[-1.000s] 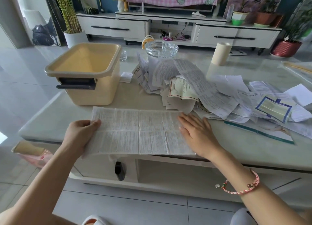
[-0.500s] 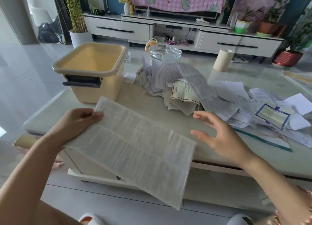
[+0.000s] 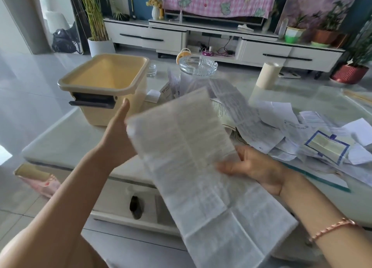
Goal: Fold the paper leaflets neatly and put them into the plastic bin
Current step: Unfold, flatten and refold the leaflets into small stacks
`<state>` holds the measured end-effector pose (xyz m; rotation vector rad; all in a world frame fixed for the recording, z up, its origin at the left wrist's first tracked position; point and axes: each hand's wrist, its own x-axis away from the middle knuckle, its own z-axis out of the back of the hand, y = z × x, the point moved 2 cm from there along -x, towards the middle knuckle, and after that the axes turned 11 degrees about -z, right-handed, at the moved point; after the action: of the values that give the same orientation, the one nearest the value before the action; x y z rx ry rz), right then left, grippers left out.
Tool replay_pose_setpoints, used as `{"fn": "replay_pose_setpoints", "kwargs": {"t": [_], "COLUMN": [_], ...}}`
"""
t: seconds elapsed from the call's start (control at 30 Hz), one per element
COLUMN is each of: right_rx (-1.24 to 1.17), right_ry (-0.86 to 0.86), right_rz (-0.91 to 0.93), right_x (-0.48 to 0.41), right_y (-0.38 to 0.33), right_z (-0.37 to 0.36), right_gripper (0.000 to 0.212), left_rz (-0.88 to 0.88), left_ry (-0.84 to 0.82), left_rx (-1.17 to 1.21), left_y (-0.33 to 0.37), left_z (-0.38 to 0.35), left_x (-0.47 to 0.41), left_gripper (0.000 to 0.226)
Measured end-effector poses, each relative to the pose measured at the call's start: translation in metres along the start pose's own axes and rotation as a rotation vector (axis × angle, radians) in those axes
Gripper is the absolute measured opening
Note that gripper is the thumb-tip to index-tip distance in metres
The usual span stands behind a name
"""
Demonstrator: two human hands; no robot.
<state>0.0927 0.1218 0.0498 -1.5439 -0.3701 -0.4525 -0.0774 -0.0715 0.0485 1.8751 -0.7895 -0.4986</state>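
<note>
A long, creased printed leaflet (image 3: 191, 157) hangs unfolded in the air in front of the table's near edge, turned lengthwise away from me. My left hand (image 3: 116, 139) holds its upper left edge, thumb up and fingers hidden behind the sheet. My right hand (image 3: 259, 167) pinches its right edge, thumb on the front. The empty beige plastic bin (image 3: 90, 84) with a dark handle stands on the table's left, just beyond my left hand. A loose pile of leaflets (image 3: 261, 123) covers the table's middle and right.
The pale marble table (image 3: 66, 139) also carries a glass ashtray (image 3: 198, 65) behind the pile and a cream cylinder (image 3: 266, 74) at the back right. A white TV cabinet (image 3: 151, 36) and potted plants stand across the floor.
The leaflet lay flat on the table under both hands. My left hand lifted it and swung it round lengthwise, and my right hand has now taken its right edge.
</note>
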Motion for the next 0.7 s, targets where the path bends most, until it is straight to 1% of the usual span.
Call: {"fn": "replay_pose_setpoints", "kwargs": {"t": [0.03, 0.07, 0.13, 0.17, 0.2, 0.27, 0.33, 0.4, 0.47, 0.57, 0.7], "right_rx": [-0.066, -0.125, -0.234, -0.280, -0.309, -0.316, -0.291, -0.294, -0.297, -0.291, -0.355], "right_ry": [0.032, 0.063, 0.126, 0.156, 0.181, 0.207, 0.219, 0.229, 0.222, 0.229, 0.244], "right_rz": [0.022, 0.046, 0.089, 0.099, 0.103, 0.104, 0.089, 0.072, 0.057, 0.042, 0.017], "right_x": [0.002, 0.003, 0.005, 0.005, 0.006, 0.009, 0.012, 0.014, 0.014, 0.014, 0.015], "right_y": [-0.001, -0.003, -0.004, -0.003, -0.001, 0.003, 0.006, 0.008, 0.011, 0.014, 0.017], "right_z": [0.005, 0.010, 0.019, 0.021, 0.024, 0.028, 0.029, 0.030, 0.031, 0.032, 0.035], "right_gripper": [0.034, 0.034, 0.031, 0.031, 0.031, 0.029, 0.026, 0.025, 0.027, 0.028, 0.022], "left_rz": [0.027, 0.068, 0.186, 0.230, 0.235, 0.159, 0.086, 0.053, 0.037, 0.017, 0.052], "left_ry": [-0.040, -0.077, -0.163, -0.198, -0.222, -0.215, -0.126, -0.043, -0.012, 0.013, 0.040], "left_rx": [0.107, 0.147, 0.130, 0.093, 0.031, -0.106, -0.182, -0.218, -0.252, -0.293, -0.235], "left_y": [-0.003, -0.010, -0.025, -0.030, -0.035, -0.039, -0.043, -0.046, -0.048, -0.050, -0.052], "left_z": [-0.006, -0.012, -0.032, -0.042, -0.050, -0.062, -0.066, -0.068, -0.068, -0.068, -0.068], "left_x": [0.000, 0.001, 0.006, 0.010, 0.013, 0.014, 0.012, 0.009, 0.006, 0.003, 0.001], "left_gripper": [0.082, 0.088, 0.097, 0.097, 0.092, 0.067, 0.040, 0.024, 0.020, 0.019, 0.020]}}
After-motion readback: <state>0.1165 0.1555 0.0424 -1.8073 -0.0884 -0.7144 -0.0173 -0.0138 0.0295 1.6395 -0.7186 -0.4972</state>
